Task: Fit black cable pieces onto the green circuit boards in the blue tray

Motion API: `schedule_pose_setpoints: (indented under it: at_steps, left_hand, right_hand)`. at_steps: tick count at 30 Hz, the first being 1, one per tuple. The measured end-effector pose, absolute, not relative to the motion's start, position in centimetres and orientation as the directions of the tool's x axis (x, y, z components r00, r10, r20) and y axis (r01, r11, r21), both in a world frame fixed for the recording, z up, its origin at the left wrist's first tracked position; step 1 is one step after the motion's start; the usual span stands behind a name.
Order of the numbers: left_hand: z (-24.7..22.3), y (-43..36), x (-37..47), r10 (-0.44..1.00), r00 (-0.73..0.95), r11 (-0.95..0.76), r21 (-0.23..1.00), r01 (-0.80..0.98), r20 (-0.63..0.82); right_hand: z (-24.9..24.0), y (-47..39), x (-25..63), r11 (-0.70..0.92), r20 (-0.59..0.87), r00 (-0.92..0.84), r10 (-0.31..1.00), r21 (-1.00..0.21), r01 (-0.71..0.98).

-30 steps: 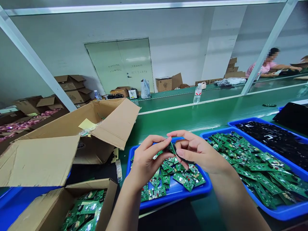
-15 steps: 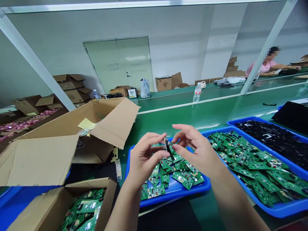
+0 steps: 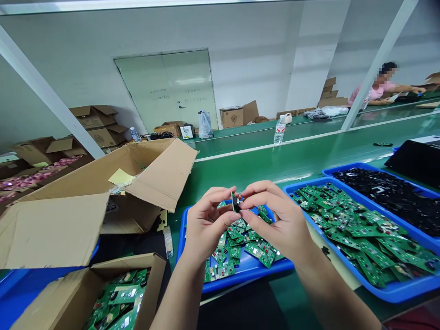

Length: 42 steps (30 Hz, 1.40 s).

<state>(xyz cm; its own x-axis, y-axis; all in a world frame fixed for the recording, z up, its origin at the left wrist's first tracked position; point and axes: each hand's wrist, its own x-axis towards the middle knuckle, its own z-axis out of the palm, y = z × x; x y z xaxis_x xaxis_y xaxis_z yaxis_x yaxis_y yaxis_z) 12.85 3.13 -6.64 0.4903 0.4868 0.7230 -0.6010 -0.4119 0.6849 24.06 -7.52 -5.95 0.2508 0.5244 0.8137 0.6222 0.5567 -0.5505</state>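
Right hand (image 3: 284, 216) has closed in, pinching the black part (image 3: 236, 201) on a board (image 3: 233, 200) the left hand (image 3: 205, 223) grips; seemingly adjusting it, which calls for steadiness.

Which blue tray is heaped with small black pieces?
The blue tray at right, just beyond the large board tray. It holds black pieces, while that tray and the centre tray hold green circuit boards.

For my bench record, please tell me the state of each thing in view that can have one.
Held board, edge-on, nearly upright
Left hand, fingers pinching held board
Right hand, fingers at held board, grip unclear
Middle tray, holding loose boards
Right tray, heaped with boards
Farther right tray, filled with black pieces
Large carton, open
Small carton, open, holding boards
Bottle, upright
Door, shut
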Motion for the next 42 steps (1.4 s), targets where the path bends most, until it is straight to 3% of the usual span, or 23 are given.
schedule_pose_setpoints:
  at_steps: [13, 24, 27, 32, 37, 42]
  left_hand:
    - [-6.5, 2.8, 12.8, 0.398, 0.568, -0.414, 0.693, -0.59, 0.72]
    - [-6.5, 2.9, 12.8, 0.381, 0.581, -0.444, 0.693, -0.567, 0.719]
    - [-6.7, 2.9, 12.8, 0.397, 0.604, -0.403, 0.722, -0.563, 0.692]
    - [-6.8, 2.8, 12.7, 0.496, 0.642, -0.237, 0.802, -0.548, 0.585]
    - [-6.6, 2.6, 12.8, 0.538, 0.654, -0.179, 0.831, -0.527, 0.531]
    - [-6.9, 2.7, 12.9, 0.486, 0.694, -0.179, 0.838, -0.516, 0.531]
  right_hand:
    - [-5.7, -7.8, 24.3, 0.466, 0.782, 0.283, 0.556, -0.575, 0.673]
    - [-5.6, -7.4, 24.3, 0.411, 0.907, 0.169, 0.386, -0.333, 0.848]
    - [-5.9, -7.2, 24.3, 0.435, 0.906, 0.202, 0.373, -0.363, 0.824]
    - [-6.1, -7.4, 25.1, 0.463, 0.839, 0.356, 0.412, -0.529, 0.711]
    - [-5.7, -7.7, 25.6, 0.451, 0.878, 0.243, 0.412, -0.429, 0.783]
    - [-5.6, -7.3, 25.3, 0.433, 0.894, 0.257, 0.366, -0.408, 0.804]
